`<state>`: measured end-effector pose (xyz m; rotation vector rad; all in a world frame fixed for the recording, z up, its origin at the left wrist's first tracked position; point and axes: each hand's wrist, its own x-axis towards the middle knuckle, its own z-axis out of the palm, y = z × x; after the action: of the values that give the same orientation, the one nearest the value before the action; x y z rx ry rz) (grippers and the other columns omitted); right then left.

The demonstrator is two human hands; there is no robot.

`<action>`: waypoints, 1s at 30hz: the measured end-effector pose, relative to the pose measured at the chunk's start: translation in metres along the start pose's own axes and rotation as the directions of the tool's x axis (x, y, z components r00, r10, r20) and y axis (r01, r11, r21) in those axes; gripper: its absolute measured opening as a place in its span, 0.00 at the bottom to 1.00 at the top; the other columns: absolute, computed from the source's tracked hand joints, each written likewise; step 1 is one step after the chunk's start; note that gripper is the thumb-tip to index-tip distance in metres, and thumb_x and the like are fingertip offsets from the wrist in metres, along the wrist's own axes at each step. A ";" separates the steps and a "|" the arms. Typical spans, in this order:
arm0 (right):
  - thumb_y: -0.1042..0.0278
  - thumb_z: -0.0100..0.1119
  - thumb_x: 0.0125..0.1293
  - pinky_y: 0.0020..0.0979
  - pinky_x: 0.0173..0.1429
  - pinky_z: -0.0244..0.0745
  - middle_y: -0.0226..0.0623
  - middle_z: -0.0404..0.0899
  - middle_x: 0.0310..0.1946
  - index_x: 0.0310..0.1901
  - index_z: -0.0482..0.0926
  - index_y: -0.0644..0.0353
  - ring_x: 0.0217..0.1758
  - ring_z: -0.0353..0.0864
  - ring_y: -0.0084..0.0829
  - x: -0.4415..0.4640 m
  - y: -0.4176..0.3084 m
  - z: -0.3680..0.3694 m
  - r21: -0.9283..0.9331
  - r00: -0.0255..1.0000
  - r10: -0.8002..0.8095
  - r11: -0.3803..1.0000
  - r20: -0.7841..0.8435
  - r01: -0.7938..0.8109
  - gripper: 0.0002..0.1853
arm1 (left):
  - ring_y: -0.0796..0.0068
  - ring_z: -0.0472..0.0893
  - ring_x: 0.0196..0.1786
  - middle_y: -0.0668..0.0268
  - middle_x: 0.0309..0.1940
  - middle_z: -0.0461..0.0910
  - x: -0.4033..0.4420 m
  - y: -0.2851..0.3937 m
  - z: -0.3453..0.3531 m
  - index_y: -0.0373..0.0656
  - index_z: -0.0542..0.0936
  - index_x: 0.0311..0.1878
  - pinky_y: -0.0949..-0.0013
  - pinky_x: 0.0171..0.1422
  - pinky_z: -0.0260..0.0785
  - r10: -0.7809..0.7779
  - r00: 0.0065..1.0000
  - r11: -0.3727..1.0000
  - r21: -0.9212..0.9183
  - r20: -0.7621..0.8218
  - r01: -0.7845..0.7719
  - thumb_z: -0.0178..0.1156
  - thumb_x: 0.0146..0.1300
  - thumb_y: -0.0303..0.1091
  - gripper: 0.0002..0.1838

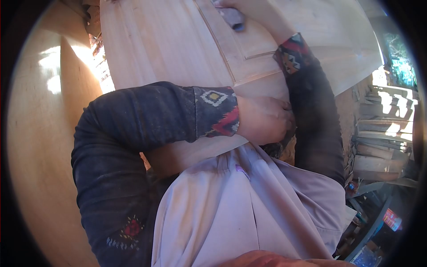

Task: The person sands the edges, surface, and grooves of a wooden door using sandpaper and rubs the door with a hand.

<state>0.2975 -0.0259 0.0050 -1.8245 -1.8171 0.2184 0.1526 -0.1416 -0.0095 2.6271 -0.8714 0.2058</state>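
A pale wooden panel (155, 44) with grooved frame lines, like a door, stretches ahead of my body. My right hand (243, 5) reaches far over it, cut off by the top edge of the view. Its fingers close on a grey folded pad (233, 18), which rests against the panel beside a groove; whether it is cloth or sandpaper I cannot tell. My left hand (267, 119) lies across the near end of the panel with curled fingers, close to my right sleeve (313, 98). What those fingers hold, if anything, is hidden.
A large smooth wooden sheet (40, 155) stands along the left side. Wooden strips (382, 124) are stacked on the right, partly sunlit. Below them are a dark-edged container (369, 236) and a small pink-labelled item (391, 219). My light garment (231, 204) hangs against the panel's near end.
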 end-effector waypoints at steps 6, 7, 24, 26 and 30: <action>0.66 0.68 0.55 0.37 0.37 0.77 0.44 0.85 0.29 0.36 0.86 0.63 0.28 0.83 0.39 -0.003 0.048 -0.004 0.398 0.723 -0.553 0.824 0.414 0.402 0.10 | 0.73 0.80 0.53 0.69 0.43 0.83 0.000 -0.002 0.012 0.48 0.86 0.31 0.67 0.64 0.66 0.047 0.985 0.998 0.043 -0.164 -0.041 0.59 0.51 0.34 0.07; 0.65 0.68 0.55 0.36 0.36 0.77 0.44 0.85 0.30 0.38 0.87 0.62 0.29 0.83 0.38 -0.014 0.033 -0.020 0.491 0.610 -0.663 0.742 0.434 0.457 0.11 | 0.73 0.79 0.53 0.69 0.43 0.83 0.000 -0.002 0.012 0.49 0.86 0.31 0.67 0.65 0.65 0.031 0.991 0.998 0.054 -0.131 -0.024 0.59 0.51 0.34 0.07; 0.67 0.70 0.53 0.30 0.37 0.77 0.39 0.86 0.27 0.34 0.87 0.66 0.29 0.84 0.27 -0.024 0.027 -0.062 0.273 0.871 -0.113 0.962 0.477 -0.024 0.10 | 0.71 0.70 0.69 0.64 0.61 0.77 0.000 -0.002 0.005 0.44 0.86 0.42 0.65 0.74 0.57 0.028 0.998 0.998 -0.045 -0.062 -0.031 0.57 0.58 0.35 0.13; 0.69 0.69 0.55 0.30 0.37 0.77 0.38 0.85 0.27 0.32 0.87 0.65 0.30 0.84 0.28 -0.042 0.023 -0.033 0.685 0.834 -0.529 0.666 0.154 0.296 0.08 | 0.71 0.69 0.70 0.63 0.62 0.76 0.002 -0.001 0.004 0.44 0.86 0.42 0.64 0.75 0.57 0.013 1.000 1.000 -0.012 0.015 -0.013 0.57 0.58 0.35 0.13; 0.69 0.65 0.59 0.31 0.40 0.77 0.38 0.84 0.29 0.30 0.85 0.65 0.33 0.84 0.31 -0.067 0.013 -0.054 0.659 0.831 -0.544 0.585 -0.115 0.474 0.08 | 0.70 0.68 0.70 0.63 0.62 0.76 0.000 -0.003 0.004 0.44 0.86 0.43 0.63 0.76 0.56 0.024 1.000 0.998 -0.054 -0.003 -0.024 0.56 0.58 0.35 0.14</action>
<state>0.3303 -0.1038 0.0266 -0.7537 -1.9067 0.6523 0.1548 -0.1407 -0.0138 2.5675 -0.8953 0.1891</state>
